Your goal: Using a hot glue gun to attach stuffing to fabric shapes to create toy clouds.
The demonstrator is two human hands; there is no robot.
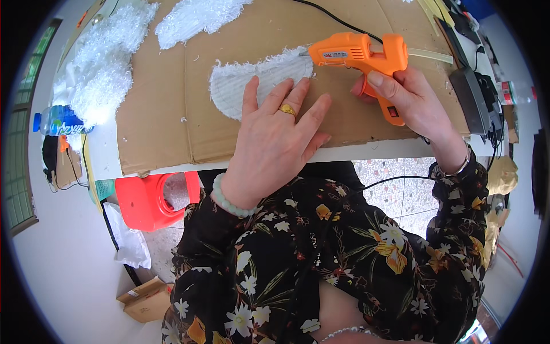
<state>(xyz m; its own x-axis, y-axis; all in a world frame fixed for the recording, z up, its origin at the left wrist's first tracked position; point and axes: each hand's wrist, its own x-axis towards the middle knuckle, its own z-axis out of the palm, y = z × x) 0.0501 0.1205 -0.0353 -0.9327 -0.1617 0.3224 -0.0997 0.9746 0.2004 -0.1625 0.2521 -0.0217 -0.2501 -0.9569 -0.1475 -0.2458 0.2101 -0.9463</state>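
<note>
An orange hot glue gun is gripped in my right hand, its nozzle at the upper right edge of a white, fringed fabric piece. A pale glue stick sticks out of the gun's back end. My left hand lies with fingers spread over the lower part of the fabric, pressing it on the cardboard sheet. The fabric's underside shows ribbed rows, with shaggy fringe along its top edge; my left fingers hide part of it.
Shaggy white fabric heaps at the left, with another white piece at the far side. A plastic bottle is at the left edge. The gun's black cord runs behind. A red stool stands below the table.
</note>
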